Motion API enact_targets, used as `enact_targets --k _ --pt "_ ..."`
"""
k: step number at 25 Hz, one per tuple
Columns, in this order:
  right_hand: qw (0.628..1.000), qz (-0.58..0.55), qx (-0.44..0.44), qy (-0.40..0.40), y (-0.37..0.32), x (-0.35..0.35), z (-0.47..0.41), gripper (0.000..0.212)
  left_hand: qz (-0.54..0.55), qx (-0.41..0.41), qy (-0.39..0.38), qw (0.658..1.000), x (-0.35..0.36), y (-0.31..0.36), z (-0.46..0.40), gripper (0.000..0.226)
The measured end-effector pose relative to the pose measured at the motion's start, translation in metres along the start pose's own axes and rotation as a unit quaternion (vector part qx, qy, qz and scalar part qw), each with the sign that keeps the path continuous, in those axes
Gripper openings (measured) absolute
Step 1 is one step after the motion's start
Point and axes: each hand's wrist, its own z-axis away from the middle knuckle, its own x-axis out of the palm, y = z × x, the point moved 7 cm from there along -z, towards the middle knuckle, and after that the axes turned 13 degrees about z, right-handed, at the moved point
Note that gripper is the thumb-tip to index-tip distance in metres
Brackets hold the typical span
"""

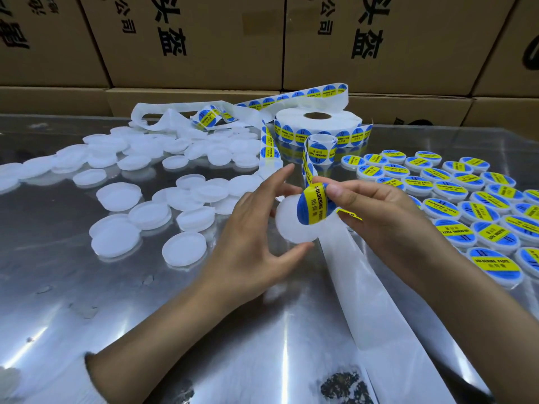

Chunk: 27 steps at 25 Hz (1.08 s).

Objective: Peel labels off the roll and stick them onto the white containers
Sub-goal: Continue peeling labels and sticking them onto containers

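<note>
My left hand (256, 225) grips a round white container (290, 228) by its rim, thumb below and fingers above. My right hand (376, 211) pinches a blue and yellow label (313, 204), which curls over the container's upper right edge. The label strip (309, 158) rises from there toward the big label roll (318, 125) at the back. Several bare white containers (163, 182) lie spread to the left. Labelled containers (472, 205) sit in rows on the right.
The worktop is a shiny metal table (145, 316). Empty white backing paper (376, 301) trails from my hands to the front edge, and more of it loops at the back left (163, 112). Cardboard boxes (204, 39) wall off the far side.
</note>
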Motion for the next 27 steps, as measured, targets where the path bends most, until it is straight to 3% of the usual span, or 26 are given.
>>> enact_targets --k 9,27 --pt "0.997 0.042 0.053 0.024 0.016 0.003 0.001 0.046 0.004 0.013 0.004 1.000 0.002 0.000 0.001 0.088" --pt "0.999 0.047 0.019 0.020 0.009 0.007 0.002 0.024 0.041 -0.013 0.014 0.999 0.001 0.004 0.000 0.090"
